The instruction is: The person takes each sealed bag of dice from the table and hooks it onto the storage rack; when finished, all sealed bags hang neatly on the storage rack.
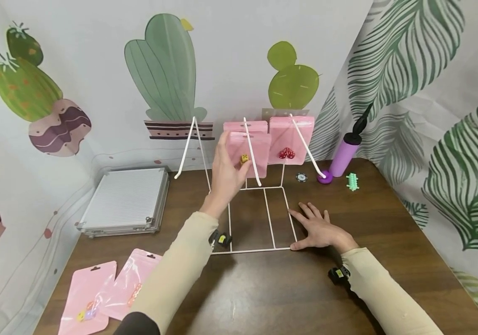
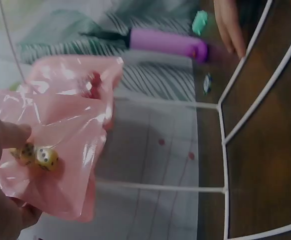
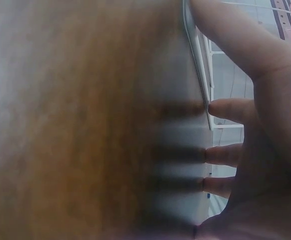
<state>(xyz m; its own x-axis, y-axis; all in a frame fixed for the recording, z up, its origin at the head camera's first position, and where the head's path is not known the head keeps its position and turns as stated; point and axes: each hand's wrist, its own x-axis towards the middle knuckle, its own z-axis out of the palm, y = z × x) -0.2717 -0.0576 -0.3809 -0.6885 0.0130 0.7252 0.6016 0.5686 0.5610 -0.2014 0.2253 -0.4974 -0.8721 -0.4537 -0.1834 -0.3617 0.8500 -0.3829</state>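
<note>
A white wire display rack (image 1: pixel 251 251) stands on the table with three prongs pointing forward. At its middle prong (image 1: pixel 256 172), my left hand (image 1: pixel 227 172) pinches a pink zip bag (image 1: pixel 263 156) holding yellow dice (image 2: pixel 46 159), thumb across the front. Behind that bag hangs another pink bag (image 1: pixel 239 126). The right prong carries a pink bag (image 1: pixel 278 135) with red dice (image 1: pixel 287 153). Nothing hangs on the left prong (image 1: pixel 185 148). My right hand (image 1: pixel 320 231) rests on the table with spread fingers, its thumb and a fingertip against the rack's base.
Two pink bags with dice (image 1: pixel 90 288) lie at the front left, partly behind my left sleeve. A silver case (image 1: pixel 123 200) is at the back left. To the right are a purple pump (image 1: pixel 342 156), a purple ring-shaped item (image 1: pixel 325 177), a poker chip (image 1: pixel 301 177) and a green toy (image 1: pixel 352 181).
</note>
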